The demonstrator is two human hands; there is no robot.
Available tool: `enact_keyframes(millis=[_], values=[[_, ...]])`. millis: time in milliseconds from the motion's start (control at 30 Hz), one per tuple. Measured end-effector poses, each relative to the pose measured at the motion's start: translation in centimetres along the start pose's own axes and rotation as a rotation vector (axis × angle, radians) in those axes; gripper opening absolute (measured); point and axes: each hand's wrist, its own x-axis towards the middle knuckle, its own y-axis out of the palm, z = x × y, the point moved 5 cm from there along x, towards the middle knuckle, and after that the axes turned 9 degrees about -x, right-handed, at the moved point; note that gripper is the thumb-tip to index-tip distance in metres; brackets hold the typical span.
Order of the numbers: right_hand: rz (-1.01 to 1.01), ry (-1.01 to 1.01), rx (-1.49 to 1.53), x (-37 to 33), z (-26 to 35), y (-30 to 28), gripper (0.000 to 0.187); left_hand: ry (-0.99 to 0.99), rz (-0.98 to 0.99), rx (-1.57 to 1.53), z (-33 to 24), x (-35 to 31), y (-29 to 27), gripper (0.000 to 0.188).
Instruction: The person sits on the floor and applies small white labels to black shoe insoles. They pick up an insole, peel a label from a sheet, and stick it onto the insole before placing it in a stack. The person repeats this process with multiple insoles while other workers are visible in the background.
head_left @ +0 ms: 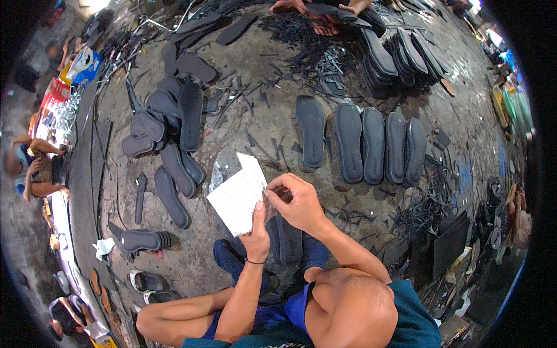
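My left hand [257, 235] grips a white paper sheet [235, 197] by its lower right edge, the thumb lying on top. The sheet has an uneven outline, with a pointed flap at its far end. Against the sheet's right edge, my right hand [297, 203] is closed in a pinch; what its fingertips hold is too small to make out. Below both hands, a dark insole [286, 243] lies between my feet, partly covered by the right hand. Ahead to the right, several black insoles [348, 145] lie in a row, with one insole [311, 132] slightly apart.
Loosely piled insoles [165, 110] spread over the left floor, near a small stack [139, 240]. Tall insole stacks [377, 61] stand far right, beside another person's hands [325, 22]. Black offcut strips [429, 197] litter the right side. Sandals [145, 281] lie near my left knee.
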Motion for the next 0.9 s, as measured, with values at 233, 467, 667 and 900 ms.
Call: enact_keyframes(millis=[233,467,667,900], values=[[-0.015,0.065,0.129,-0.6,-0.7,0.3,0.015,-0.231,-0.095,-0.332,0.6,0.6,0.0,0.027],[0.075,0.200,0.331,-0.1,-1.8,0.3,0.019,-0.198,-0.123,-0.338,0.5,1.1,-0.8,0.026],[0.322,0.362,0.530,-0.2,-2.4,1.4,0.021,-0.204,-0.055,-0.204,0.0,0.7,-1.0,0.029],[0.330,0.358,0.409,-0.1,-2.0,1.2,0.023,-0.208,0.060,-0.228,-0.2,0.6,-1.1,0.029]])
